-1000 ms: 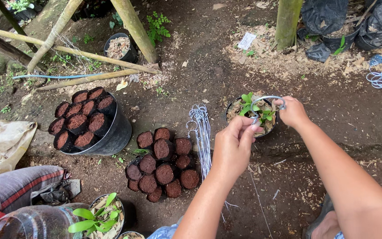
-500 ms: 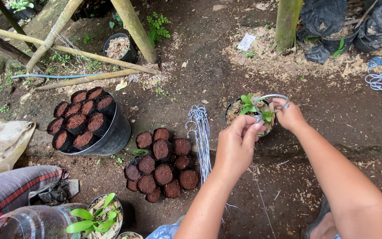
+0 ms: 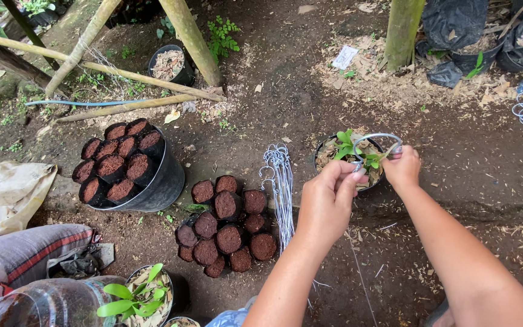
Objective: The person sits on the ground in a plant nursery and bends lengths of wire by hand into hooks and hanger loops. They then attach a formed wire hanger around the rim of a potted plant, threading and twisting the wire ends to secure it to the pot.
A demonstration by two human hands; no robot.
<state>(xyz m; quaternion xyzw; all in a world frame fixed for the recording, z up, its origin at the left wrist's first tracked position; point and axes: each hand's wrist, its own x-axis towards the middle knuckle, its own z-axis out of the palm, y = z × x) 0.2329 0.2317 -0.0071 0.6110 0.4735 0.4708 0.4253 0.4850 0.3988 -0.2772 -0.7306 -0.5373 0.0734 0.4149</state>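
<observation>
A small black plastic pot (image 3: 334,162) on the bare soil holds bark chips and a green seedling (image 3: 353,150). Left of that pot lies a bundle of thin grey wires (image 3: 279,188), then a cluster of dark round coir plugs (image 3: 225,227), then a large black bucket (image 3: 161,184) packed with similar plugs. Over the pot, the left hand (image 3: 328,203) and right hand (image 3: 403,168), both arms extended forward, each pinch an end of a curved grey wire loop (image 3: 375,137).

Both hands (image 3: 328,203) bend wire (image 3: 375,137) over pot (image 3: 328,158).

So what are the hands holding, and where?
Both hands hold a thin silvery wire loop over the small black plant pot: left hand at its near end, right hand at its right end.
</observation>
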